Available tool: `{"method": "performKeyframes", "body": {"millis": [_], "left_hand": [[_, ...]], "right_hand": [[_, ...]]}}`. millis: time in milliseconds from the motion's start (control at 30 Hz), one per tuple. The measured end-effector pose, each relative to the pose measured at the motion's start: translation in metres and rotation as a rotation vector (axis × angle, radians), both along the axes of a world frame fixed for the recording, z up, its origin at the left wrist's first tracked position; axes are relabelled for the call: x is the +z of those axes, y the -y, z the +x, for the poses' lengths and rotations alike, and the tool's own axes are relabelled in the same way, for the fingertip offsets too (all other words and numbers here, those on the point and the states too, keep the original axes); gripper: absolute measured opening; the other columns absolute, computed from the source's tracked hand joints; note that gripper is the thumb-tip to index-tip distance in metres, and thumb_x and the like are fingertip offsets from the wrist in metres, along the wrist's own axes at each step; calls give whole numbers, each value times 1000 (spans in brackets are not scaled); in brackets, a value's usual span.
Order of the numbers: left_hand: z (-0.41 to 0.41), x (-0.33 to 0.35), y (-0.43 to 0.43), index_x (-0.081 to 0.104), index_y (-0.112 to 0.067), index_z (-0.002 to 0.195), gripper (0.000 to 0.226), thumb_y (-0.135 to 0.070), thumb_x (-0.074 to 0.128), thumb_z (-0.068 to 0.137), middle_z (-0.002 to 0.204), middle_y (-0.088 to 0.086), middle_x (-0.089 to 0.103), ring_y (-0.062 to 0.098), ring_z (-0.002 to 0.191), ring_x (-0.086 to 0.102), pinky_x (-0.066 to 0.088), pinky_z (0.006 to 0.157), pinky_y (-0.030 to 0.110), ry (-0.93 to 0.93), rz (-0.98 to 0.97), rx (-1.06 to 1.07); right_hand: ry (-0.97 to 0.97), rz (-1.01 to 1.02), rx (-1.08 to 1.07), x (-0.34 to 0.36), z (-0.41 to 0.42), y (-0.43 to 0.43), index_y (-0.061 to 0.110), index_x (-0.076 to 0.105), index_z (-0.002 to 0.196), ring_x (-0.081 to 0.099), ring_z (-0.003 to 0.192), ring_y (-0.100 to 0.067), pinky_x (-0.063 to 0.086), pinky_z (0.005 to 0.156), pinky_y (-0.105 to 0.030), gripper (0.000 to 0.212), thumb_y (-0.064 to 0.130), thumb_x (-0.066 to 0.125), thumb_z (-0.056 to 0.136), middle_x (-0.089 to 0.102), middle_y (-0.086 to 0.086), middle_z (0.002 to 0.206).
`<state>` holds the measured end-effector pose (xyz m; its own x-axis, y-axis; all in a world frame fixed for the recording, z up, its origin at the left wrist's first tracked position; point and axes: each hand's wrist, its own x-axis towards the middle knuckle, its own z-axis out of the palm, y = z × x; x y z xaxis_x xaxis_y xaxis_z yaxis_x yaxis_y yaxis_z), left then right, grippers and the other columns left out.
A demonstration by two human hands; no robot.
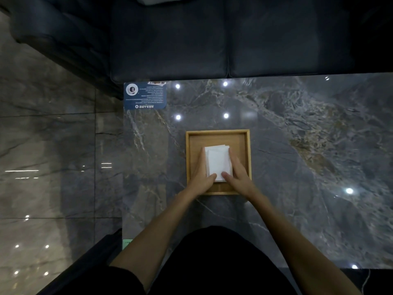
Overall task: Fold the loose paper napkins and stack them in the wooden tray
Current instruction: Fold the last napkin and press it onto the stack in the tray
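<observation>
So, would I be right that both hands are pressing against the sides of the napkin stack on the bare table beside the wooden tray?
Not quite: the head view shows the napkin stack inside the wooden tray, not beside it on the table. The left hand and right hand do press against its sides.

Napkin stack (218, 161) in tray (217, 133) on table (297, 145)

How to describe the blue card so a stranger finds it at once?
Find the grey marble table before the dark sofa. On its far left corner lies the blue card. Only it is blue with white print.
</observation>
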<state>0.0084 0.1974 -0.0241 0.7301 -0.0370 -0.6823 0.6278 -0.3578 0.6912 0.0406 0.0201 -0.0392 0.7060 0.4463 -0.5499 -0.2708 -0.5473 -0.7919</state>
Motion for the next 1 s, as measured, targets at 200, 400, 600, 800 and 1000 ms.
{"method": "performKeyframes", "body": {"millis": [200, 400, 600, 800, 1000], "left_hand": [[10, 9, 5, -8, -25, 156, 86, -12, 52, 96, 151, -2, 29, 14, 135, 34, 29, 113, 32, -103, -189, 165], [-5, 7, -6, 35, -18, 145, 47, -35, 42, 101, 141, 6, 50, 23, 127, 51, 43, 106, 42, 64, 346, 225], [-18, -10, -32, 50, -9, 123, 32, -26, 57, 97, 124, 12, 56, 29, 114, 56, 49, 94, 43, -73, 556, 187], [-15, -19, -38, 55, -11, 103, 9, -14, 55, 95, 108, 11, 62, 28, 100, 61, 53, 86, 45, -68, 565, 64], [-12, -16, -30, 57, -9, 108, 13, -9, 53, 95, 111, 10, 61, 26, 103, 60, 50, 87, 39, -21, 577, 55]], "right_hand": [[-343, 149, -381, 13, -9, -18, 25, -3, 160, 26, 150, -23, 26, 122, -50, 97, 71, 42, 88, 15, -3, 167], [65, -321, -618, 13, -7, -11, 13, 53, 137, 55, 121, -19, 47, 101, -36, 38, 30, 45, 104, 58, -5, 133], [67, -644, -441, -3, 1, 18, 10, 55, 115, 60, 102, -27, 50, 81, -38, 22, 18, 60, 95, 61, -13, 115], [89, -639, -349, -9, 4, 29, 11, 53, 101, 61, 90, -30, 47, 74, -39, 7, 12, 54, 93, 63, -12, 101], [98, -654, -355, -6, 9, 31, 12, 53, 100, 61, 87, -27, 52, 76, -45, 8, 11, 54, 92, 62, -9, 97]]}}
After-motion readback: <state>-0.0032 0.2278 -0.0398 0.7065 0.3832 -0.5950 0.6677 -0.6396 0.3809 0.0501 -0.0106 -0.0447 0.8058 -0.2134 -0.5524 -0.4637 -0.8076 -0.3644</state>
